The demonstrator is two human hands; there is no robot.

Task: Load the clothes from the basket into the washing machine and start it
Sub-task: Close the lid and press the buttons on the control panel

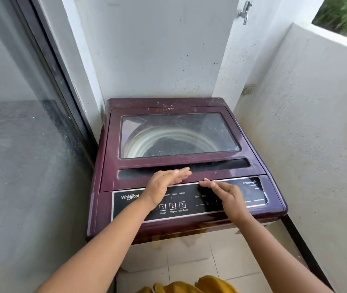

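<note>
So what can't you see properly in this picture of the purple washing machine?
All in the head view:
- Inside the drum: the dusty glass window of the shut maroon lid blurs it; clothes or none, cannot tell.
- Black control panel: the left hand and right hand cover its middle; the small labels on the right are too small to read.
- Yellow fabric: cut off by the bottom edge.
- The basket: not in view.
</note>
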